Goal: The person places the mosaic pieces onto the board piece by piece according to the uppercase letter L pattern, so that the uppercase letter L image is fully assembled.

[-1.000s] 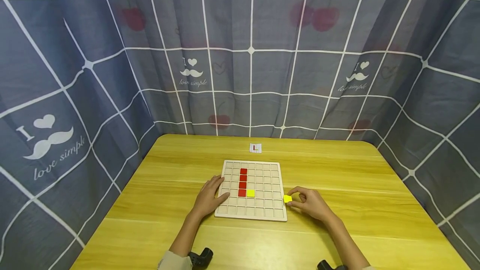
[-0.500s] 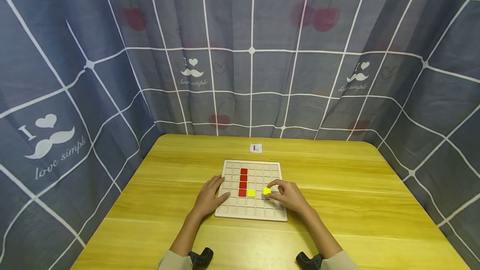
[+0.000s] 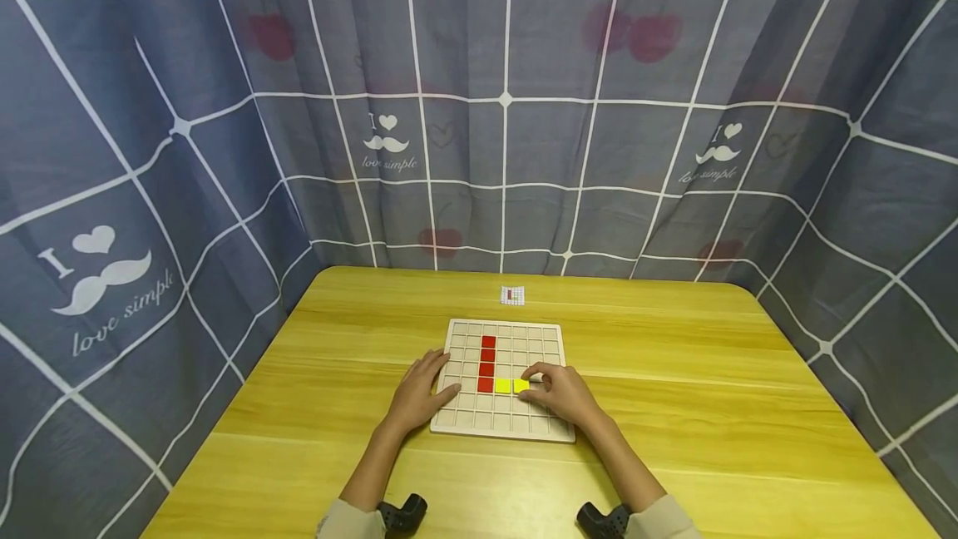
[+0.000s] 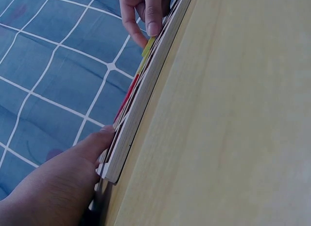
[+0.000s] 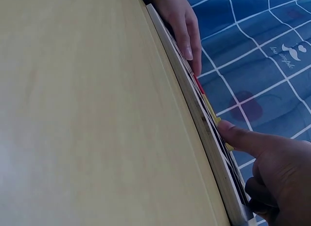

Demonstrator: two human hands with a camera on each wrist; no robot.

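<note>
A pale wooden grid board (image 3: 479, 420) lies on the table, holding a column of several red square tiles (image 3: 486, 369). Right of the lowest red one sits a yellow square tile (image 3: 503, 386). My right hand (image 3: 565, 393) pinches a second yellow square tile (image 3: 520, 386) between thumb and index finger, directly beside the first, at the board's surface. In the right wrist view, the thumb of that hand (image 5: 277, 160) is at the yellow tile's edge. Resting on the board's left edge is my left hand (image 3: 415, 393), thumb and fingers spread.
Behind the board, a small printed card (image 3: 512, 296) with a grid pattern lies on the wooden table (image 3: 314, 389). A blue-grey checked curtain (image 3: 464, 140) surrounds the table's back and sides. Black wrist devices (image 3: 404, 514) sit at both sleeves.
My right hand has carried the yellow tile leftward from beyond the board's right edge to beside the other yellow tile. The left hand has stayed in place.
</note>
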